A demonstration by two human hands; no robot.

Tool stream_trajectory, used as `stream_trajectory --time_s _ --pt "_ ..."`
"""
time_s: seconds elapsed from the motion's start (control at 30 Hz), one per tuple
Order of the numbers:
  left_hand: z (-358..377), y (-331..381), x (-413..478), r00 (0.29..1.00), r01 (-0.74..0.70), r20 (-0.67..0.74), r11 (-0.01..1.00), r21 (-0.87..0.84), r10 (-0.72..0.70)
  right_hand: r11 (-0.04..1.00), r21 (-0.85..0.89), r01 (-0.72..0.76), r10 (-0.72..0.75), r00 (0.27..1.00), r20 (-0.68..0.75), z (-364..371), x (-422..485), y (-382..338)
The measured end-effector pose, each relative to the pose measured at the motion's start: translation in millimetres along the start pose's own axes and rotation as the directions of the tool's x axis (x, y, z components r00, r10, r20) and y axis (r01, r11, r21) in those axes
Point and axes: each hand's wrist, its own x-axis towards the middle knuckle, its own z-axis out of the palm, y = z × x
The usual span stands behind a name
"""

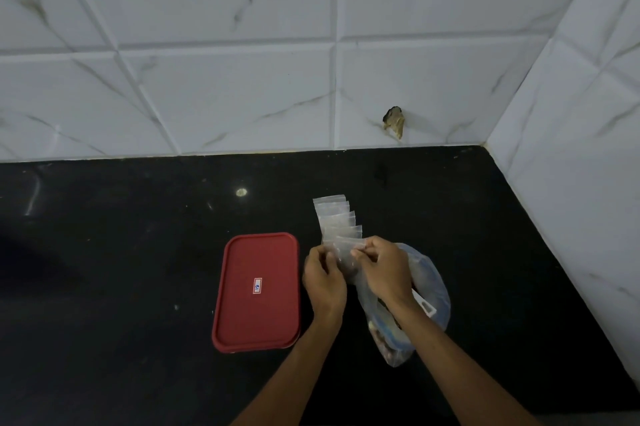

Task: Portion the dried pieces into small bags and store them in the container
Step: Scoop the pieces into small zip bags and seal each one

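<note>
Apparently one small bag (344, 257) between left hand (325, 281) and right hand (382, 269).

Looks like a home kitchen corner I'm at: shiny black counter (104, 269), white marble-look wall tiles (225, 96) on two sides, red-lidded food box (256, 290) sitting there.
</note>
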Motion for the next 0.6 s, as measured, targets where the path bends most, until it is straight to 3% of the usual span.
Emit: stream_trajectory --time_s 0.17,0.43,0.6 --pt "1.1 -3.9 4.3 0.999 0.044 -0.025 0.998 0.054 -0.043 0.991 -0.137 -0.002 0.022 0.990 0.141 -5.7 10.3 -0.9" --pt "1.1 -9.8 4.8 0.998 0.070 -0.008 0.991 0.117 -0.069 0.995 -0.101 0.015 -0.017 1.000 -0.019 8.5 8.1 7.7" --pt "1.4 -1.6 -0.8 0.999 -0.009 -0.030 0.994 0.106 0.013 0.998 -0.013 0.061 -0.062 0.996 -0.064 1.2 4.6 8.2"
